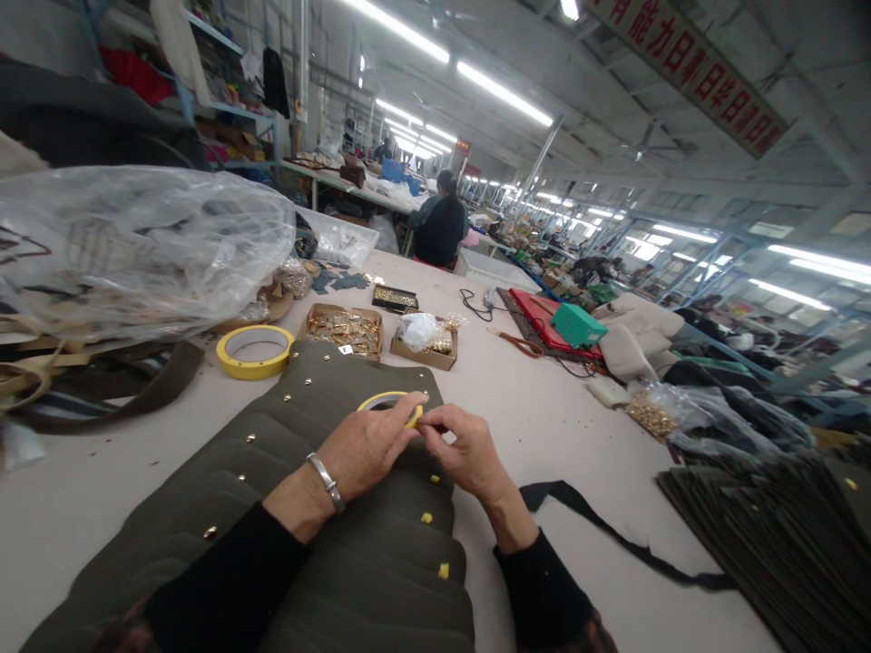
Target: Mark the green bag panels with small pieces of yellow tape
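The left hand grasps a yellow ring-shaped tape roll, seemingly steadying it; the right hand pinches its edge.

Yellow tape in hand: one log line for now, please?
left hand: holding yellow tape roll | right hand: at roll's edge | beneath: olive panels, gold studs

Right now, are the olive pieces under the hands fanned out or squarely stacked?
Fanned out: the olive pieces overlap, edges showing in steps.

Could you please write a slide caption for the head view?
Left hand holds a tape roll, right hand at its edge, over olive panels dotted with gold studs.
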Motion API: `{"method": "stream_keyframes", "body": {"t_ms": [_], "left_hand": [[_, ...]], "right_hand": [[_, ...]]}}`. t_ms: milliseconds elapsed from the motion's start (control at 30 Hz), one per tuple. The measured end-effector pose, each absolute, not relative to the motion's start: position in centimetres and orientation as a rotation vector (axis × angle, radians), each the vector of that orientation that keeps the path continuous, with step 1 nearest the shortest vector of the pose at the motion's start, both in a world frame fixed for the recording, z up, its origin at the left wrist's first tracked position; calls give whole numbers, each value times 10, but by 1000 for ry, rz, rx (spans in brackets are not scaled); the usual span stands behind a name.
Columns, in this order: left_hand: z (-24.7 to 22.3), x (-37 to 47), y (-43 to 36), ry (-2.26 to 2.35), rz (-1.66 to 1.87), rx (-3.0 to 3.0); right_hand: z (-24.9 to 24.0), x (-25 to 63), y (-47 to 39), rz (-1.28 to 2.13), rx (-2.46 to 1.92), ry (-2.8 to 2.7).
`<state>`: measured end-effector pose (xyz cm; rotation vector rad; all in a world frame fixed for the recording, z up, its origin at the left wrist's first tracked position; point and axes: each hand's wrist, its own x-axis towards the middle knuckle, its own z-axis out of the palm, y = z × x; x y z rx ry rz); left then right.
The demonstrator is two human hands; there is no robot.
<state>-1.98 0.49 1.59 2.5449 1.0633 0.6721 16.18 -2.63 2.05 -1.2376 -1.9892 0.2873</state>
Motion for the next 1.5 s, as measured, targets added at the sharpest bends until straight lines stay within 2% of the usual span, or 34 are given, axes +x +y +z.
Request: {"method": "stream_keyframes", "body": {"t_ms": [200,300,400,533,600,767,967,1267,1500], "left_hand": [[17,-20,4,997,703,2549],[19,-19,5,1048,712,2566],[21,-17,6,1082,744,2586],[21,-11,1,1106,883,2591],[22,-10,-3,1126,928,2597],[25,-9,0,1337,541,2722],[17,0,28,1222,307,2857],[23,2,43,1183,141,2871],[13,-12,27,1228,203,2805]], "right_hand": [[12,158,-26,44,-1262,-1942],[13,154,-28,28,-1286,-1903],[15,148,-29,193,-1389,-1785],[13,148,-19,649,-1528,-1447],[8,155,-11,721,-1599,-1324],[-10,174,0,687,-1661,-1307],[-20,176,4,714,-1667,-1379],[-23,186,7,807,-1645,-1425],[-8,190,-2,859,-1682,-1659]]}}
